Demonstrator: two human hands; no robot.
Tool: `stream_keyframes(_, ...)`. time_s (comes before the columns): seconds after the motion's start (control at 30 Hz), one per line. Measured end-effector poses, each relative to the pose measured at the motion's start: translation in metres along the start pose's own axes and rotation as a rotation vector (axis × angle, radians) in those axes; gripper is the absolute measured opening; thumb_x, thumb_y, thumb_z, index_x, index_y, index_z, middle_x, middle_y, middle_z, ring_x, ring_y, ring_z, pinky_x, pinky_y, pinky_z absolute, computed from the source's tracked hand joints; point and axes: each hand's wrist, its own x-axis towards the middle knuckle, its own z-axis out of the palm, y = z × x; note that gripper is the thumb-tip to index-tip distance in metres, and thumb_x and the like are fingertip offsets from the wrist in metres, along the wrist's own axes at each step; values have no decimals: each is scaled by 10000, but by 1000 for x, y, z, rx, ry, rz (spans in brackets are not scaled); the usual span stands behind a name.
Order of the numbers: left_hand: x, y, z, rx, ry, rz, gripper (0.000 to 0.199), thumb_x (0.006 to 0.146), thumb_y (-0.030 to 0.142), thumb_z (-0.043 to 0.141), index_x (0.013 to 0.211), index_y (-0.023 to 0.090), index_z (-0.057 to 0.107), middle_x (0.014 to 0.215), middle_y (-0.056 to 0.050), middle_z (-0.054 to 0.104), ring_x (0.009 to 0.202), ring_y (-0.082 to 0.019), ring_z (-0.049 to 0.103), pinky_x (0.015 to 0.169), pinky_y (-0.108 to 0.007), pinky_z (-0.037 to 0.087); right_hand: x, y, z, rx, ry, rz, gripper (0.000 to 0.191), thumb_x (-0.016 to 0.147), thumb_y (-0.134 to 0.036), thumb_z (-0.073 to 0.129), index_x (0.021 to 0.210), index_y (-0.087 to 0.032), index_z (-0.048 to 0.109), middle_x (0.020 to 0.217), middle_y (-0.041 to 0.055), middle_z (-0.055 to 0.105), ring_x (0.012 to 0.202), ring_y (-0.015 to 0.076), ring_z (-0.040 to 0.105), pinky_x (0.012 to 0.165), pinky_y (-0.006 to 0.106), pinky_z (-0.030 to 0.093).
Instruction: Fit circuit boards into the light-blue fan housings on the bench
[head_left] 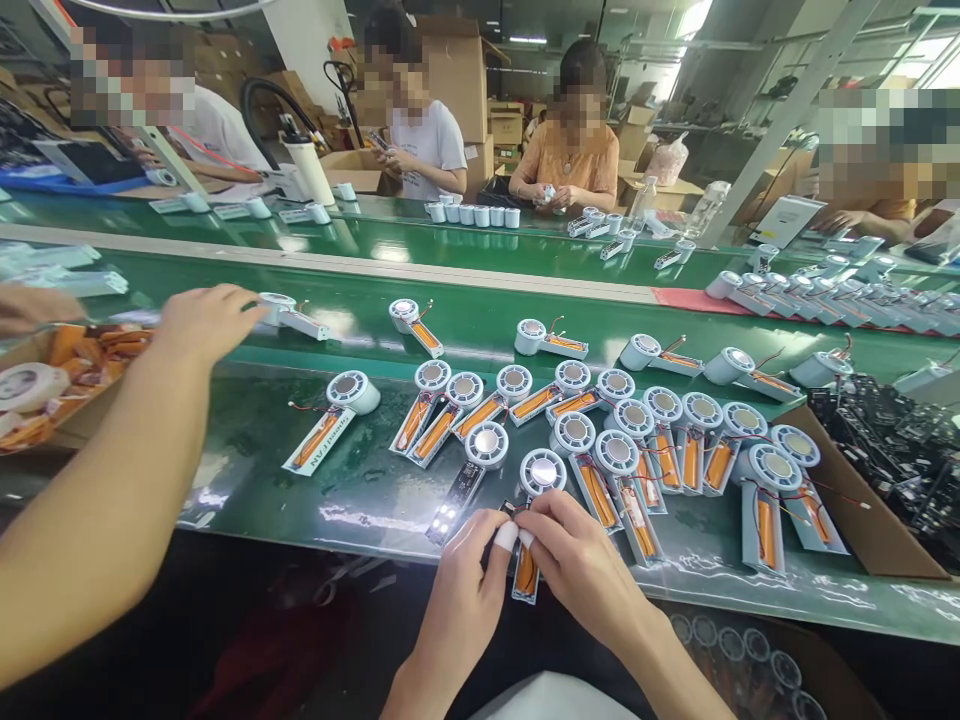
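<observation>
At the front edge of the bench lies an open handheld fan (543, 470), its round head up and an orange battery in its handle. My left hand (469, 570) pinches a small dark circuit board (508, 508) over that handle. Closed as well, my right hand (581, 555) meets the left fingertips there; the small part in its pinch is hidden. White covers wrap fingertips of both hands. Just left of them rests a fan with a board and lit lamps (442, 520). Several open fans (616, 452) with orange batteries and thin wires are grouped to the right.
A carton of black circuit boards (885, 450) stands at the right. A co-worker's arm (142, 470) reaches across from the left, beside a box of orange batteries (82, 370). Fans line the green conveyor belt (465, 310). Several people sit opposite.
</observation>
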Motion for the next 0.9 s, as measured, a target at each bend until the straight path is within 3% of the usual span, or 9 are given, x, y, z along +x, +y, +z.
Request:
stream_keyframes(0.2, -1, -5, 4, -72, -30, -119, 313, 1007, 397, 357, 750, 243, 447, 709, 21, 498, 638, -168, 476, 591, -276, 391, 5, 4, 0, -199, 71, -134, 253, 1012, -100, 399, 1003, -177, 640, 819, 46, 581, 677, 165, 537, 616, 267, 452)
stream_keyframes(0.3, -2, -8, 4, -158, -35, -160, 252, 997, 419, 396, 884, 242, 534, 805, 3, 588, 619, -158, 529, 553, -265, 416, 9, 6, 1, -232, 104, -124, 223, 1003, -106, 426, 985, -170, 639, 850, 58, 601, 714, 179, 549, 641, 283, 440)
stream_keyframes(0.37, -3, -11, 4, -184, -10, -161, 225, 983, 403, 436, 1101, 252, 554, 918, -22, 655, 654, -167, 593, 558, -269, 452, 12, 5, 0, -280, 94, -131, 213, 989, -98, 443, 944, -174, 637, 850, 57, 603, 712, 186, 536, 638, 296, 424)
stream_keyframes(0.47, -6, -13, 5, -171, 42, -164, 389, 972, 373, 461, 1343, 256, 457, 1012, -57, 704, 788, -211, 683, 611, -298, 518, 15, 2, -5, -358, 63, -146, 228, 964, -80, 447, 856, -181, 620, 823, 55, 589, 690, 195, 498, 606, 314, 390)
stream_keyframes(0.63, -10, -10, 5, -66, 57, -111, 329, 960, 329, 464, 1243, 232, 601, 1163, -108, 722, 929, -253, 723, 681, -342, 582, 19, 0, -16, -433, -58, -200, 201, 889, -26, 503, 814, -188, 595, 841, 52, 585, 697, 194, 485, 607, 321, 371)
stream_keyframes(0.77, -10, -10, 7, -64, 101, -63, 349, 930, 297, 483, 1221, 230, 664, 1180, -114, 722, 718, -205, 719, 559, -309, 577, 20, 2, -18, -460, -111, -209, 196, 878, -22, 515, 801, -188, 584, 826, 46, 575, 687, 195, 468, 601, 335, 361)
stream_keyframes(0.9, -8, -8, 9, -248, 85, -165, 361, 915, 333, 522, 1229, 204, 648, 1031, -93, 739, 540, -155, 656, 467, -279, 553, 18, 5, -15, -414, -55, -225, 234, 945, -35, 448, 835, -183, 593, 821, 44, 574, 699, 194, 457, 616, 325, 367)
